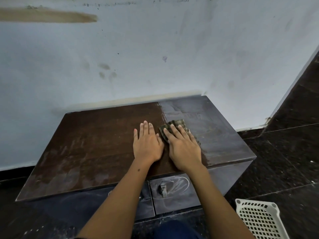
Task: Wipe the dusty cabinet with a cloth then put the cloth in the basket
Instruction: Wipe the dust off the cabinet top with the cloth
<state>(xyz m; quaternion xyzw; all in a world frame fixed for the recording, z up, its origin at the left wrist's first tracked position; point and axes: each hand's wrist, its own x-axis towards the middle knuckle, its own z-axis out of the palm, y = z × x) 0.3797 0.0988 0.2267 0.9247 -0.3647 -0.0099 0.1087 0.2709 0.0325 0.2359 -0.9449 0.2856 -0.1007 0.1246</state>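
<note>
wiping is the step you are in, and it is looking a little over half done. your right hand (pixel 183 147) is lying flat with straight fingers, pressing the checked cloth (pixel 174 127) against the top of the cabinet (pixel 96 145); it is pressing, not gripping. your left hand (pixel 147 144) is resting open and flat on the bare wood just beside it, holding nothing and seemingly bracing you.

the cloth is sitting right at the border between the two halves of the top: brown, wiped-looking wood to the left, a grey dusty film to the right. it is folded into a small pad, mostly hidden under your fingers, and its long axis is running diagonally, from the near right toward the far left, much as your fingers are pointing.

judging by that grey patch, the next move is calling for strokes carried rightward and toward the back corner by the wall, keeping the palm flat so the pad is not bunching. the drawer fronts (pixel 172 190) are showing dust smears too and may be wanting a pass. the white basket (pixel 259 219) is waiting on the floor at your lower right, well apart from the cloth.
</note>
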